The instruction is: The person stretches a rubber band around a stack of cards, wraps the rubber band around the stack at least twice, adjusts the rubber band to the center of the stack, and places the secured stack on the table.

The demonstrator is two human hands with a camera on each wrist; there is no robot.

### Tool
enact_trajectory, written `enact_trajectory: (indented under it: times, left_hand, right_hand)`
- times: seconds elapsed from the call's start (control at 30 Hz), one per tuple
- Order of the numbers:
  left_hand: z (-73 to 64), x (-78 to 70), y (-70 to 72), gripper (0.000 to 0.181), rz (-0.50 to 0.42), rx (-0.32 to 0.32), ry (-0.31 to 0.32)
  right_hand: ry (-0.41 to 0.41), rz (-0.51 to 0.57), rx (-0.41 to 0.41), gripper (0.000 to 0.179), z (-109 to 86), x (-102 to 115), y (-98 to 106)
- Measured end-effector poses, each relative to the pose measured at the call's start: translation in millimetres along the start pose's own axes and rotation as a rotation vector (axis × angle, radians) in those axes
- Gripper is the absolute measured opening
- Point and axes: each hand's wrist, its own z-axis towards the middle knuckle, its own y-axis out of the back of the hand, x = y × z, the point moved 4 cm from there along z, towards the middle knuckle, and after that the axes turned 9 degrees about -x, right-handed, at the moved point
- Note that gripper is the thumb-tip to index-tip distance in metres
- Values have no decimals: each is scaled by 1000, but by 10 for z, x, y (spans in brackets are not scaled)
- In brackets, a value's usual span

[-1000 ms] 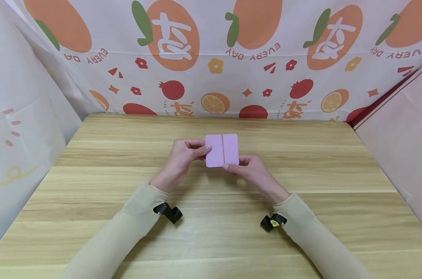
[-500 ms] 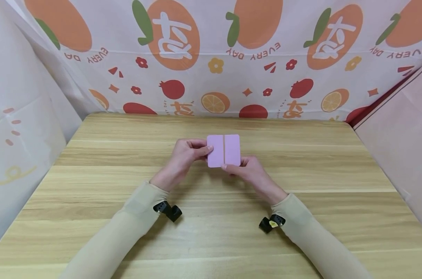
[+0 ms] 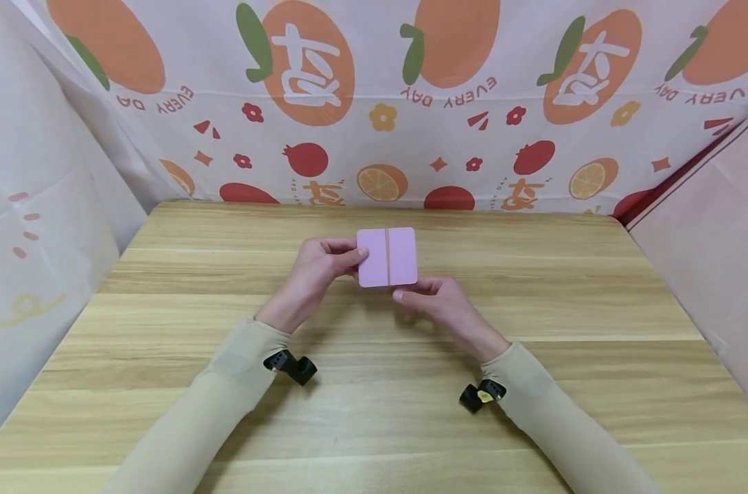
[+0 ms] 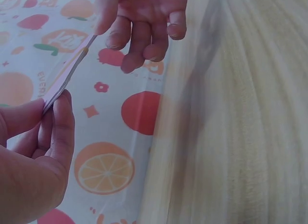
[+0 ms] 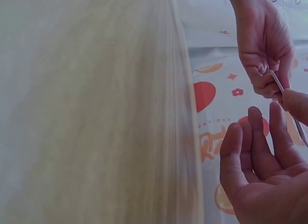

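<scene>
A thin stack of pink square cards (image 3: 402, 255) with rounded corners is held up above the wooden table. A narrow tan rubber band (image 3: 388, 257) runs down its middle. My left hand (image 3: 312, 274) pinches the stack's left edge, thumb in front and fingers behind. Seen edge-on in the left wrist view, the card stack (image 4: 67, 74) shows several layers. My right hand (image 3: 445, 305) is just below the stack's lower right corner, its thumb clear of the cards. The right wrist view has this right hand (image 5: 267, 171) with loosely bent, spread fingers and no grip on anything.
The wooden table (image 3: 374, 425) spreads under both forearms. A fruit-printed cloth (image 3: 386, 62) hangs along its back edge, with a white cloth (image 3: 47, 171) at left and a pale pink panel (image 3: 720, 226) at right. Each wrist wears a small black camera (image 3: 294, 367).
The right thumb has come off the lower edge of the cards. My left hand has lifted the stack slightly up and to the left, while the right hand has stayed about where it was.
</scene>
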Motion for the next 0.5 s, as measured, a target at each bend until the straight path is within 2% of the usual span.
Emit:
enact_trajectory:
  times: [0.13,0.3,0.4,0.5]
  left_hand:
    - [-4,-13,6,27,8,9,13]
    - [-9,0,1,26,40,22,17]
    - [0,28,-5,27,58,30,24]
    - [12,63,-10,27,72,28,37]
  right_hand:
    - [45,-8,-5,40,18,28,44]
    - [198,-83,-59,56,48,140,141]
    - [298,-193,-80,69,45,209,185]
    - [409,-359,-82,81,26,279,205]
